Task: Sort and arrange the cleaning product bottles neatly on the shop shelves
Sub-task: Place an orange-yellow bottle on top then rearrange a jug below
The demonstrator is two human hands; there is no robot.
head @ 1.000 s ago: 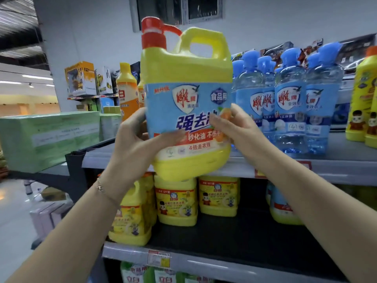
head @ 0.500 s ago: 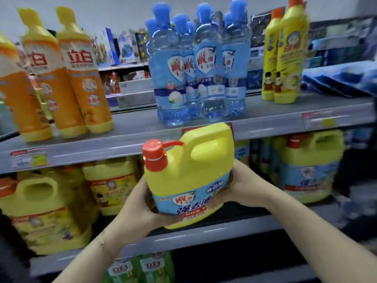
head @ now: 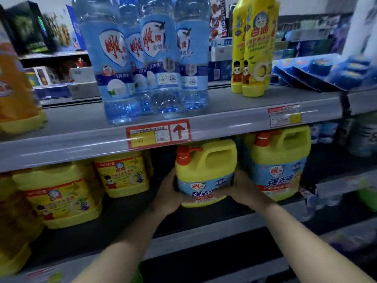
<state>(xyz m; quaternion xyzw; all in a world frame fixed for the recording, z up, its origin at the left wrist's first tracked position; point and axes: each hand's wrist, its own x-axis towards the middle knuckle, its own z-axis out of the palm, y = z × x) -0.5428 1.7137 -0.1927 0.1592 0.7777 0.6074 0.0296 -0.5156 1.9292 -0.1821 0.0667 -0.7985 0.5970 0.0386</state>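
Note:
A yellow detergent jug (head: pixel 205 172) with a red pump cap and a blue label is inside the middle shelf (head: pixel 183 229), under the upper shelf's edge. My left hand (head: pixel 167 193) grips its left side and my right hand (head: pixel 243 188) grips its right side. A matching yellow jug (head: pixel 279 162) stands just to its right. Whether the held jug's base rests on the shelf is hidden by my hands.
Several clear blue bottles (head: pixel 142 58) and tall yellow bottles (head: pixel 255 48) stand on the upper shelf (head: pixel 234 121). Yellow jugs with yellow labels (head: pixel 122 172) fill the middle shelf's left. Orange bottles (head: pixel 16 88) are at far left, blue packs (head: pixel 326 72) at upper right.
Both hands lowered the jug from in front of the upper shelf and pushed it into the middle shelf beside the matching jug. The view moved closer and downward.

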